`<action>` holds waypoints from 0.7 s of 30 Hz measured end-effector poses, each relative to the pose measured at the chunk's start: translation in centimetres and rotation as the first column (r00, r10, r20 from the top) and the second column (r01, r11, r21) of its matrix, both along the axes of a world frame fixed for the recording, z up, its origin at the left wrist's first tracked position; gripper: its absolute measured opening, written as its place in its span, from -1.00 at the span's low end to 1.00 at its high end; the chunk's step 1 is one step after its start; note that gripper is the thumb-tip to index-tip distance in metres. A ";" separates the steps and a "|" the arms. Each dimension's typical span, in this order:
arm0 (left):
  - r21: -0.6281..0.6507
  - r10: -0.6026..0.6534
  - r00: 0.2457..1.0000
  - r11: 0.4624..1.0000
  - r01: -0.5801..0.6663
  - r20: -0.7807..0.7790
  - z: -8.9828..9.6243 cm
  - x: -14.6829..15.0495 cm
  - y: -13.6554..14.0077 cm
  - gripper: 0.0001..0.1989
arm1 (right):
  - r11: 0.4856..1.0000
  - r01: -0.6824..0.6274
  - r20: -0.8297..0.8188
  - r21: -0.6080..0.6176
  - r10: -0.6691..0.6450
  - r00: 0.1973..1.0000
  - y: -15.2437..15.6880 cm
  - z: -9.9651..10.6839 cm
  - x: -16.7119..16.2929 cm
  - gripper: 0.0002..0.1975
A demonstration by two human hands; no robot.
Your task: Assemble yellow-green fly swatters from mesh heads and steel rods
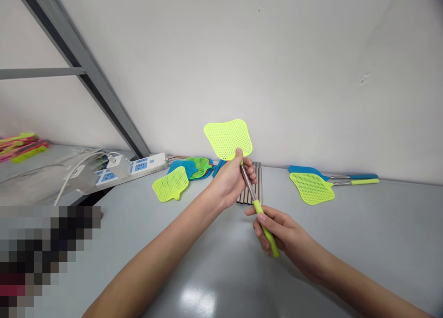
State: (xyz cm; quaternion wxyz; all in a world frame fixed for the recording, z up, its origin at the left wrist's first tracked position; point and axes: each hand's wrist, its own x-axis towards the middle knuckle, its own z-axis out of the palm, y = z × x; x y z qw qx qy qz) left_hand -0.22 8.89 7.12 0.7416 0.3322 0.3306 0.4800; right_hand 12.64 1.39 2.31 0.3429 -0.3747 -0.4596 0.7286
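Note:
A yellow-green fly swatter point(230, 138) is held up at a slant above the table, its perforated head at the top. My left hand point(235, 179) grips it where the head meets the metal rod, thumb on the base of the head. Lower down, my right hand point(277, 225) has its fingers round the yellow-green handle. Behind my left hand lies a row of metal tubes point(259, 184), partly hidden. Loose swatter heads lie to the left: a yellow-green one point(170, 185) in front, a blue one point(183, 169) and a green one point(200, 168) behind.
On the right lie a yellow-green swatter point(312, 189) and a blue swatter point(308, 171), both with handles. A power strip point(148, 165) with plugged-in white adapters stands at the left. Further left is a colourful pile point(24, 147). A wall point(294, 78) rises behind the grey table point(380, 230).

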 end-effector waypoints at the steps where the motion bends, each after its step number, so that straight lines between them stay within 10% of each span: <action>1: -0.029 0.003 1.000 1.000 -0.004 -0.008 -0.1 0.0 0.1 -0.59 | 1.000 0.009 0.002 -0.015 -0.009 1.000 0.1 0.0 0.1 -0.73; 21: -0.119 0.074 0.994 0.991 -0.063 0.083 -1.1 0.5 0.3 -0.71 | 0.988 0.070 -0.008 -0.139 -0.072 0.997 0.3 -0.4 0.2 -0.79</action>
